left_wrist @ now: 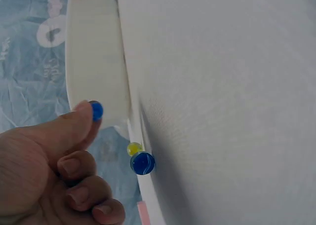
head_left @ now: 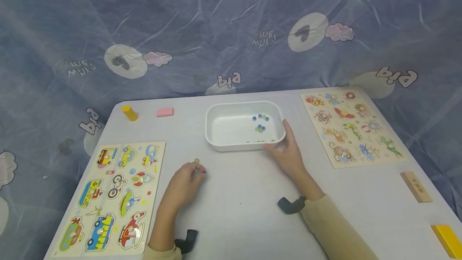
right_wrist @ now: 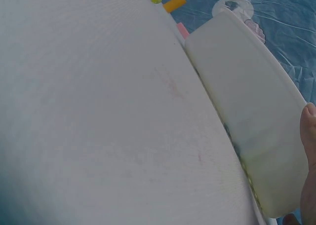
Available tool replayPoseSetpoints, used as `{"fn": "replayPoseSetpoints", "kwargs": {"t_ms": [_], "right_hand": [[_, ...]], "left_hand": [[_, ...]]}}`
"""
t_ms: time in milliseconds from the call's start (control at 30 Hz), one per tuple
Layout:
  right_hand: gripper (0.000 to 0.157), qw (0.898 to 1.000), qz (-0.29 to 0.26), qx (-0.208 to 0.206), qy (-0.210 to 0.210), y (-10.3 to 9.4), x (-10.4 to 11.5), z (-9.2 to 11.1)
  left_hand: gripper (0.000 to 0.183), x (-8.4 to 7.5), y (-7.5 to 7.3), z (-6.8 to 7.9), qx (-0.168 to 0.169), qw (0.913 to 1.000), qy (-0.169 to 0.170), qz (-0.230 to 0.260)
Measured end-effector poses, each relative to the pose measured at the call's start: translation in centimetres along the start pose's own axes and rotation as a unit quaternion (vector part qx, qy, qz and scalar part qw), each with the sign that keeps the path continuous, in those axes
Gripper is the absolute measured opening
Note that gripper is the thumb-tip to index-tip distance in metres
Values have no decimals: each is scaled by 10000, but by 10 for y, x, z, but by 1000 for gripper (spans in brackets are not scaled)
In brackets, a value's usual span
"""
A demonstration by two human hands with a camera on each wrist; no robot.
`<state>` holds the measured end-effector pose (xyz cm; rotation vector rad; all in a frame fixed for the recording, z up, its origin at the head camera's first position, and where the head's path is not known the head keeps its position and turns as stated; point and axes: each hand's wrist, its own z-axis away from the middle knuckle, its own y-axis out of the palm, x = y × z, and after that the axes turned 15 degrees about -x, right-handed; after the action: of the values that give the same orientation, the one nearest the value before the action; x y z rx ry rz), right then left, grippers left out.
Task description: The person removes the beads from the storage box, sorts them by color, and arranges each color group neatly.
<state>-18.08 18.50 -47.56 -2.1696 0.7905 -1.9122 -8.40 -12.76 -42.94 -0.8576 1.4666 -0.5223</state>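
Between thumb and forefinger, my left hand [head_left: 183,185] pinches a blue marble [left_wrist: 97,111]. Just beyond that hand, a yellow-green marble [head_left: 196,160] lies on the table. The left wrist view shows another blue marble [left_wrist: 142,163] beside it, which I cannot make out in the head view. A white plastic tray [head_left: 231,147] stands at the back middle, with several blue and yellow-green marbles [head_left: 260,128] in its right half. My right hand [head_left: 290,157] holds the tray at its front right corner, thumb at the front wall and fingers along the right side.
A wooden vehicle puzzle board [head_left: 159,171] lies at left, an insect puzzle board [head_left: 321,129] at right. Behind are a yellow cylinder [head_left: 130,113] and a pink block [head_left: 165,112]. A wooden block [head_left: 416,187] and a yellow block [head_left: 447,240] lie near the right edge.
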Motion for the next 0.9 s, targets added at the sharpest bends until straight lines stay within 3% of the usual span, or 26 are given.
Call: {"fn": "replayPoseSetpoints", "kwargs": {"t_ms": [600, 900], "right_hand": [[101, 10000, -28, 1, -73, 0, 0, 0], [104, 9998, -147, 20, -98, 0, -1, 0]], "left_hand": [[10, 13, 10, 3, 121, 9994, -157, -292], [13, 13, 7, 2, 245, 9991, -200, -300]]}}
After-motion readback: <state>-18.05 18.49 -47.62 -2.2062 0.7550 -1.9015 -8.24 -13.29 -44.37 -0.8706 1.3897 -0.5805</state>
